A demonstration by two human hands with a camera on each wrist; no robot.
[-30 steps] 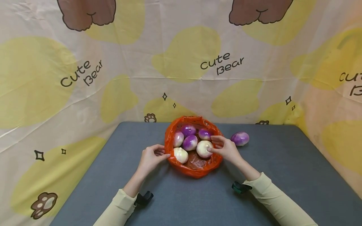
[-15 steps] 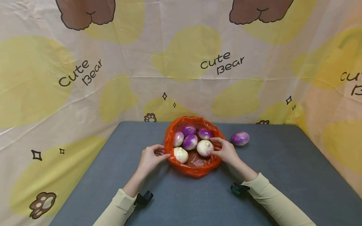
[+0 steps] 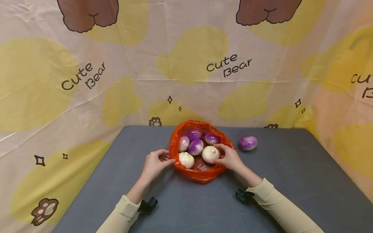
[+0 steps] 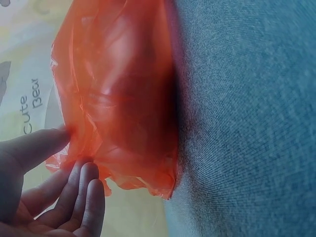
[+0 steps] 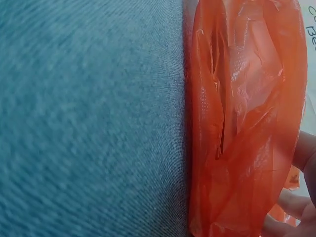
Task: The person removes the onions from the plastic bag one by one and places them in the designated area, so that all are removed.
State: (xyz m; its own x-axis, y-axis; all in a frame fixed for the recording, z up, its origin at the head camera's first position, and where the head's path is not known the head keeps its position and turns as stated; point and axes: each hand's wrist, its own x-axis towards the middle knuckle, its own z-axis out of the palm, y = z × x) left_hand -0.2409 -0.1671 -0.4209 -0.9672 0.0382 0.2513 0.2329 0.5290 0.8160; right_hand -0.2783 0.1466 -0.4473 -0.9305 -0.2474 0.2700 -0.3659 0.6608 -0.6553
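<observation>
An orange-red plastic bag (image 3: 201, 177) stands with its mouth wide and its rim rolled outward. Inside lie several round purple-and-white vegetables (image 3: 195, 147), glossy and onion- or turnip-like. My left hand (image 3: 155, 165) pinches the bag's left rim between thumb and fingers; the left wrist view shows the thumb (image 4: 44, 145) against the plastic. At the right side of the mouth, my right hand (image 3: 231, 158) reaches over the rim. Its thumb and fingers curl round a pale vegetable (image 3: 210, 154) with its nub facing up. In the right wrist view the bag wall (image 5: 247, 148) partly hides that hand.
One more purple vegetable (image 3: 247, 143) lies on the grey table (image 3: 192, 207), right of the bag. A patterned cloth (image 3: 186, 58) hangs behind the table. Each forearm wears a dark wrist camera, such as the left camera (image 3: 148, 204).
My right hand has shifted slightly left and down, and the pale vegetable in it has turned, its nub moving right. The bag's right rim bulges further outward. The left hand stays put.
</observation>
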